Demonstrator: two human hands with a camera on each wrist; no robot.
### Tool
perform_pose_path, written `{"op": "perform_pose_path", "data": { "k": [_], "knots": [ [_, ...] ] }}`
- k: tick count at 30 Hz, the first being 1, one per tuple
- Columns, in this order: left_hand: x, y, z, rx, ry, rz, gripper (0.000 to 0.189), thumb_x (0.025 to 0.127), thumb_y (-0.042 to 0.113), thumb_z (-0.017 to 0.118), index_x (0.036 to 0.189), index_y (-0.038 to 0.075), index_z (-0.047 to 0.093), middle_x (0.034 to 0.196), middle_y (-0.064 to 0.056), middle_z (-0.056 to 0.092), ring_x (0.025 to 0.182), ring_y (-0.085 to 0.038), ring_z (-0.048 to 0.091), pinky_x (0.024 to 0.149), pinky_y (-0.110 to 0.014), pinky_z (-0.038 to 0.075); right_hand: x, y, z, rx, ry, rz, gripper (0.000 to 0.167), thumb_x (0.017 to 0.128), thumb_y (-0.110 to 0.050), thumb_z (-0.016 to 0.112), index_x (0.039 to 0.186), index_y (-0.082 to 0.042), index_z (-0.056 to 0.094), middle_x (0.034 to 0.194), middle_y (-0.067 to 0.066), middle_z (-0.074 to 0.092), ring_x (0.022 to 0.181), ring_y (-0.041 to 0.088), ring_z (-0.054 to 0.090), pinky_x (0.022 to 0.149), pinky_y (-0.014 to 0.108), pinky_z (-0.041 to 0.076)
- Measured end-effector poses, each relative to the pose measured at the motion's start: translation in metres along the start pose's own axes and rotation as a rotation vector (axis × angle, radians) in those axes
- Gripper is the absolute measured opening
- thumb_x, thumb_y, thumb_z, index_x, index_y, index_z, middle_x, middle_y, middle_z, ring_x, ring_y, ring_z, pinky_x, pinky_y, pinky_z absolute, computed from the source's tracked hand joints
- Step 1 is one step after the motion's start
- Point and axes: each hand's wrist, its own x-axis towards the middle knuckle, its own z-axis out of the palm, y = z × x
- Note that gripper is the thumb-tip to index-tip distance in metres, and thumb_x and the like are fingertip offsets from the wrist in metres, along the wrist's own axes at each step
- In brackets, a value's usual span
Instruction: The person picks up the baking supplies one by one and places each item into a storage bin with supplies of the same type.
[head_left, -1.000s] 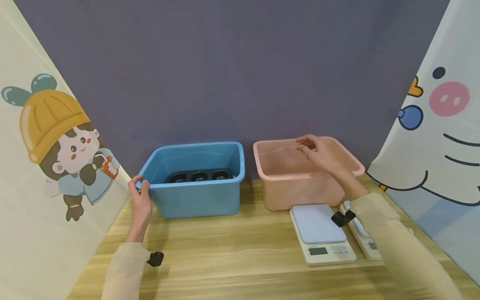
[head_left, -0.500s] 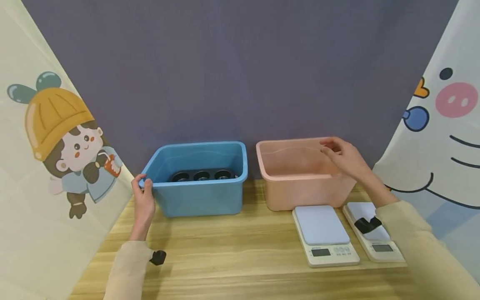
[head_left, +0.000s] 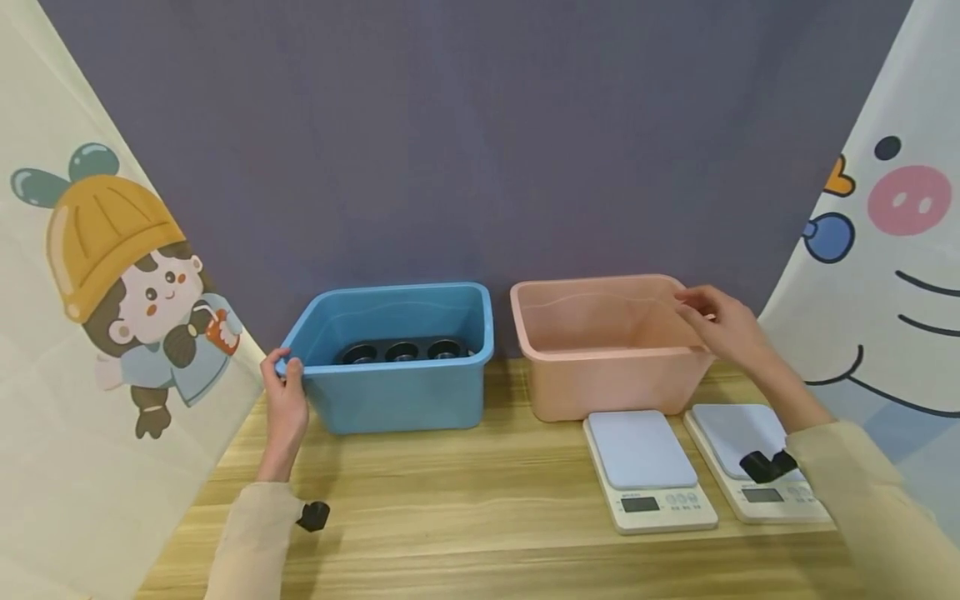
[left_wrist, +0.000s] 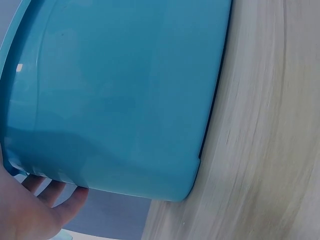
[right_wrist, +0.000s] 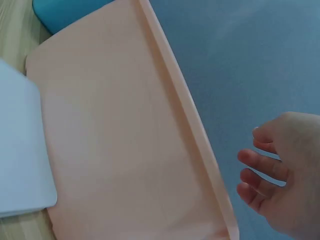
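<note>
The rim of the blue bin (head_left: pixel 397 402) is gripped at its near left corner by the left hand (head_left: pixel 287 410), the bin being placed to that hand's right. Nothing is held by the right hand (head_left: pixel 726 330); its fingers are loosely bent near the right rim of the pink bin (head_left: pixel 615 385), and are seen apart from it in the right wrist view. A dark tray (head_left: pixel 383 353) is contained in the blue bin. Two scales (head_left: pixel 641 450) are set on the table (head_left: pixel 450 500).
</note>
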Motion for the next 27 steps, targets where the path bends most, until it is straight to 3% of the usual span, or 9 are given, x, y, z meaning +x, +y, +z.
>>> {"op": "perform_pose_path", "data": {
  "k": [3,7,10,13,15,18,21,25,27],
  "knots": [
    [0.0,0.0,-0.001,0.007,0.0,-0.004,0.047,0.108,0.033,0.036,0.145,0.005,0.029,0.144,-0.02,0.033,0.125,-0.031,0.035,0.103,-0.035,0.025,-0.005,0.005,-0.002,0.003,0.019,-0.021,0.051,0.103,-0.041,0.048,0.134,-0.001,0.054,0.125,0.025,0.059,0.1,0.033,0.054,0.067,0.013,0.042],
    [0.0,-0.001,-0.002,0.018,-0.022,-0.019,0.049,0.108,0.038,0.034,0.146,0.008,0.027,0.147,-0.02,0.03,0.128,-0.033,0.033,0.109,-0.045,0.024,-0.01,0.009,-0.004,0.001,0.042,-0.033,0.048,0.104,-0.037,0.05,0.133,0.002,0.054,0.123,0.026,0.059,0.1,0.033,0.053,0.07,0.012,0.039],
    [0.0,-0.001,-0.002,0.017,-0.027,-0.022,0.05,0.108,0.038,0.034,0.146,0.008,0.027,0.147,-0.02,0.03,0.128,-0.033,0.033,0.11,-0.049,0.024,-0.012,0.012,-0.003,-0.016,0.049,-0.016,0.05,0.103,-0.038,0.05,0.133,0.002,0.054,0.124,0.026,0.056,0.104,0.037,0.05,0.077,0.023,0.041],
    [0.001,-0.002,-0.002,0.018,-0.029,-0.024,0.05,0.108,0.038,0.034,0.146,0.007,0.027,0.148,-0.02,0.03,0.129,-0.032,0.033,0.11,-0.05,0.024,-0.014,0.018,-0.002,-0.028,0.064,-0.016,0.05,0.102,-0.038,0.053,0.131,0.003,0.055,0.125,0.028,0.053,0.11,0.042,0.047,0.084,0.043,0.046],
    [0.001,-0.001,-0.002,0.016,-0.037,-0.023,0.05,0.108,0.039,0.034,0.146,0.007,0.026,0.149,-0.021,0.029,0.13,-0.033,0.032,0.112,-0.052,0.023,-0.015,0.023,-0.001,-0.036,0.08,-0.028,0.049,0.102,-0.035,0.055,0.129,0.005,0.056,0.124,0.03,0.052,0.112,0.045,0.046,0.086,0.056,0.044],
    [0.001,0.001,-0.001,0.019,-0.056,-0.029,0.051,0.108,0.04,0.032,0.147,0.008,0.025,0.153,-0.021,0.026,0.134,-0.033,0.03,0.115,-0.054,0.021,-0.017,0.034,0.001,-0.034,0.104,-0.047,0.047,0.1,-0.032,0.057,0.125,0.008,0.057,0.123,0.032,0.05,0.112,0.047,0.045,0.09,0.065,0.042],
    [0.001,0.001,0.0,0.031,-0.061,-0.03,0.051,0.108,0.04,0.031,0.148,0.009,0.026,0.152,-0.02,0.027,0.131,-0.033,0.032,0.113,-0.045,0.025,-0.019,0.045,0.002,-0.023,0.128,-0.061,0.047,0.099,-0.03,0.059,0.123,0.011,0.057,0.122,0.034,0.047,0.112,0.048,0.043,0.089,0.065,0.04],
    [0.0,0.003,-0.001,0.051,-0.042,-0.049,0.049,0.108,0.038,0.033,0.148,0.01,0.028,0.144,-0.017,0.033,0.119,-0.029,0.036,0.096,-0.03,0.029,-0.021,0.061,0.013,0.021,0.139,-0.061,0.049,0.1,-0.026,0.055,0.13,0.012,0.052,0.129,0.037,0.044,0.116,0.049,0.039,0.088,0.059,0.034],
    [0.001,0.006,-0.002,0.048,-0.037,-0.065,0.05,0.107,0.038,0.034,0.148,0.011,0.028,0.141,-0.015,0.034,0.114,-0.026,0.038,0.09,-0.028,0.03,-0.023,0.069,0.023,0.112,0.108,-0.016,0.054,0.103,-0.028,0.048,0.142,0.01,0.041,0.14,0.037,0.038,0.114,0.035,0.045,0.09,0.045,0.041]
  ]
}}
